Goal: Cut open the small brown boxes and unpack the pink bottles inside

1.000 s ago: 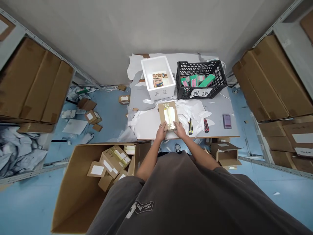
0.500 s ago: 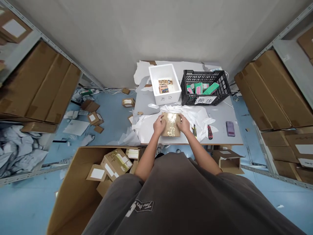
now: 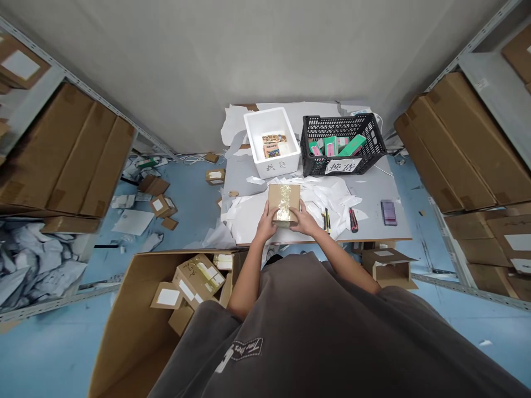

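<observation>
A small brown cardboard box (image 3: 291,196) with shiny clear tape down its middle is between my two hands at the front of the table (image 3: 373,224). My left hand (image 3: 266,222) grips its near left side, and my right hand (image 3: 305,220) its near right side, with fingers on the top. White paper scraps (image 3: 332,193) lie behind and right of the box. To the right of my right hand are a yellow-and-black tool (image 3: 327,221) and a red-and-black utility knife (image 3: 353,220).
At the table's back stand a white foam bin (image 3: 271,166) with small packets and a black plastic crate (image 3: 307,152) with green-and-pink boxes. A large open carton (image 3: 120,326) holding several parcels stands at my left. Shelves with cartons (image 3: 448,138) flank both sides. A blurred purple item (image 3: 389,213) lies right.
The box has tilted or turned so its near side shows. My hands have shifted from its far sides toward its near corners. The view has moved slightly.
</observation>
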A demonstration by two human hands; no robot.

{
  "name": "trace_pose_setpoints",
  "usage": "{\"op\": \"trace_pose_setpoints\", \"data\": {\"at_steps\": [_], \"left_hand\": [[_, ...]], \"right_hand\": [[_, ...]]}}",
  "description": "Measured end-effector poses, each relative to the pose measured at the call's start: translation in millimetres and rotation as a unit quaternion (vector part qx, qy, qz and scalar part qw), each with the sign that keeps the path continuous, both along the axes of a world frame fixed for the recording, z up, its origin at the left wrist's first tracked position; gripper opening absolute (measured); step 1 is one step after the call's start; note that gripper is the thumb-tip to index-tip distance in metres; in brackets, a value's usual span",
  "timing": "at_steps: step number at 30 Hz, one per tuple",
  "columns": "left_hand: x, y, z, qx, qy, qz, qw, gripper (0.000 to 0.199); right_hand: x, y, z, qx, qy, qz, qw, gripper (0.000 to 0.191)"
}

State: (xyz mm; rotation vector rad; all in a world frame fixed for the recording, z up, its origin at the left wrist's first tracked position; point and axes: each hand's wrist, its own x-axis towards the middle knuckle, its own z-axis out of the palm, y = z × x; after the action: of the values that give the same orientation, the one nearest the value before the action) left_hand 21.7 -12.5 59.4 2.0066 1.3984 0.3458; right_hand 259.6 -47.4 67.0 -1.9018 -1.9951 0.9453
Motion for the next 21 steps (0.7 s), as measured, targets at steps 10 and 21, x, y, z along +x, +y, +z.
{"op": "trace_pose_setpoints", "data": {"at_steps": [10, 21], "left_hand": [[11, 23, 13.6, 0.088, -0.120, 0.055, 0.987, 0.062], [32, 72, -15.7, -0.026, -0.027, 0.119, 0.992, 0.086]], "right_hand": [[14, 23, 6.9, 0.080, 0.033, -0.056, 0.995, 0.081], [-12, 91, -15.9, 0.010, -0.006, -0.081, 0.997, 0.080]]}}
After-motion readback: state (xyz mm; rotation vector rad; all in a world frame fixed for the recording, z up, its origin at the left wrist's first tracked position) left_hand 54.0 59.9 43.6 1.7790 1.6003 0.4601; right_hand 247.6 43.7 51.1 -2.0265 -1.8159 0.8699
